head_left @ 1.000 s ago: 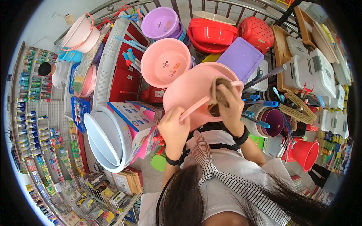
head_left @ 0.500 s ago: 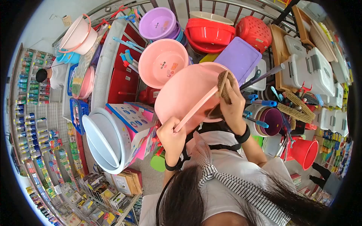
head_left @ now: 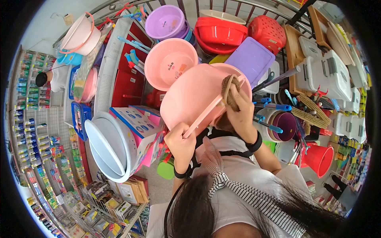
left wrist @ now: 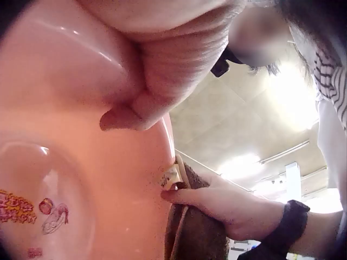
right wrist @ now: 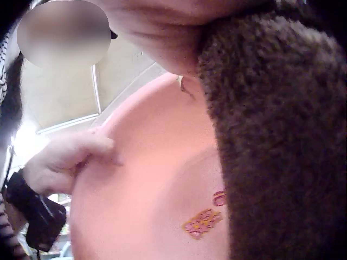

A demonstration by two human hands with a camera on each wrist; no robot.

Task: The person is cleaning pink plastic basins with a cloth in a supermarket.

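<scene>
A pink plastic basin is held tilted in front of the person, its inside with a printed picture facing the left wrist camera. My left hand grips the basin's near rim, thumb on the inner wall. On the rim's right side, my right hand pinches a fuzzy brown cloth folded over the edge. A small pale label shows on the rim beside the right thumb in the left wrist view. Up close in the right wrist view, the brown cloth covers part of the basin.
Beyond the held basin stand another pink basin, purple basins, red basins and a purple lid. Pale blue tubs and a printed box are at left. Mop handles and a red bucket stand at right.
The basin and my left hand have shifted a little left. My right hand slid the cloth outward along the rim, then back toward the left hand. Both hands keep their hold.
</scene>
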